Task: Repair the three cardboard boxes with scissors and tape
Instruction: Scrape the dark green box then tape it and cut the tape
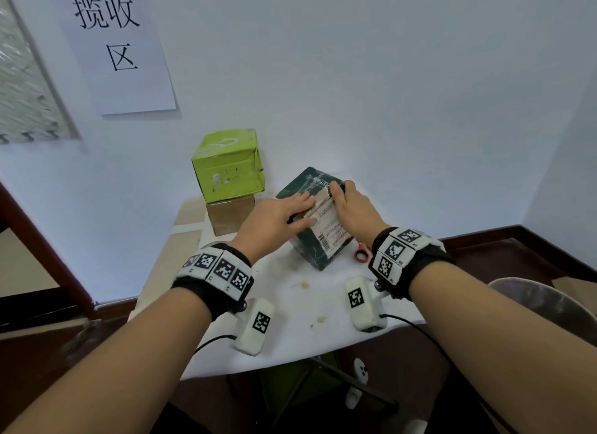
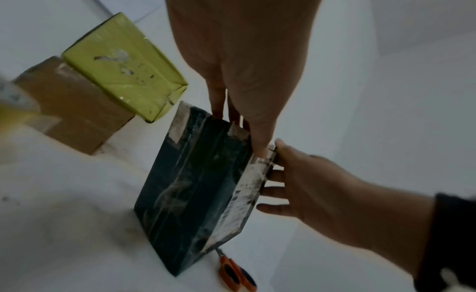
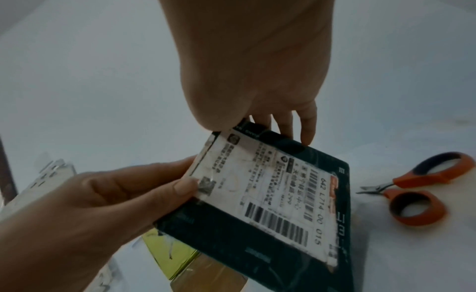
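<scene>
Place: I am standing in what is looking like a parcel collection corner of an office or depot.
Sign: a paper sheet (image 1: 116, 46) is hanging on the wall, reading 揽收区.
Parcels: taped boxes, one bearing a shipping label (image 3: 280, 194), are sitting on a small white table (image 1: 290, 320).
Floor: dark wood skirting (image 1: 484, 236) is running along pale walls.

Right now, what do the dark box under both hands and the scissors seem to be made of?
Dark green box: probably printed cardboard, glossy under clear tape, with a worn paper label. Scissors: thin metal blades, orange loops that look plastic, darker inside.
</scene>
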`<state>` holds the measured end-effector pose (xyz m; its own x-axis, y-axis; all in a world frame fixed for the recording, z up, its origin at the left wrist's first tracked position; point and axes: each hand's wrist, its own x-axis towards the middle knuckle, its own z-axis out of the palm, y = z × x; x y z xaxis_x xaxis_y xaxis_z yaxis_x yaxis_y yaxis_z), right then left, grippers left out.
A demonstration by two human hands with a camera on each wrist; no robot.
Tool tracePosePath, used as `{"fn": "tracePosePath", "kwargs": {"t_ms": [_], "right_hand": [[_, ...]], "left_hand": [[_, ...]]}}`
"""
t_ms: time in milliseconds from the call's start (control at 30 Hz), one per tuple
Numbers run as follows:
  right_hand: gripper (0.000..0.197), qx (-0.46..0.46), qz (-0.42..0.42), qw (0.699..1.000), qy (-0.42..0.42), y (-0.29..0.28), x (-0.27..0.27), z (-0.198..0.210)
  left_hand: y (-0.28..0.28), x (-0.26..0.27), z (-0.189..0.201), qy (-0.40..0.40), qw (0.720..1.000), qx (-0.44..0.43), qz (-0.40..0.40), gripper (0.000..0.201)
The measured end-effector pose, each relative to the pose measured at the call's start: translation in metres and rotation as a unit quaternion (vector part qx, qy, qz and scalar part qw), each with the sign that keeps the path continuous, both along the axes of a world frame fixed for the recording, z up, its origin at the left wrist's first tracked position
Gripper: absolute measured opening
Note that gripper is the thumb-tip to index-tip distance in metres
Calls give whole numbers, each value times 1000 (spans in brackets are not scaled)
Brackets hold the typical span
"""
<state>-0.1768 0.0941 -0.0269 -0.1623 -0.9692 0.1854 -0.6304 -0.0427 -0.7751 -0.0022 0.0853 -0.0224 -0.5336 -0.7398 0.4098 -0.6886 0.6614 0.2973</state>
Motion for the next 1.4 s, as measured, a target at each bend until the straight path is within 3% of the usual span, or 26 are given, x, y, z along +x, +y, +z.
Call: {"fn": "tracePosePath", "kwargs": {"t_ms": [233,500,667,900,1000,1067,1167,1233,1333,1400], "right_hand": [[45,-9,8,1000,-17,4,-10,-4],[56,-3,26,998,-56,9,-10,-7],[58,-10,31,998,-54,9,-7,-3],[49,-31,35,996,-77,11,-7,-10],[52,26,25,995,-95,14,-15,-15],[59,93,-8,988,-120,10,-22,-19],[55,183,-17,955,-233,7,-25,-21],[44,214,9,931,-295,6,-23,-21],[24,206,24,919,-336,8,-16,-21],[59,197,25,910,-364,9,-13,-23]], "left_hand": [[-1,-6,-6,111,993,25,-24,39],[-3,-1,-4,93,995,23,-36,37],[-1,3,-9,175,982,60,-21,36],[2,7,-5,205,972,115,-26,33],[-2,17,-4,245,958,149,-1,33],[-5,27,-7,298,937,181,22,30],[-9,40,-11,361,905,221,40,28],[-7,43,-10,381,894,230,49,30],[-5,47,-9,387,889,239,56,28],[-4,50,-8,384,890,237,67,23]]}}
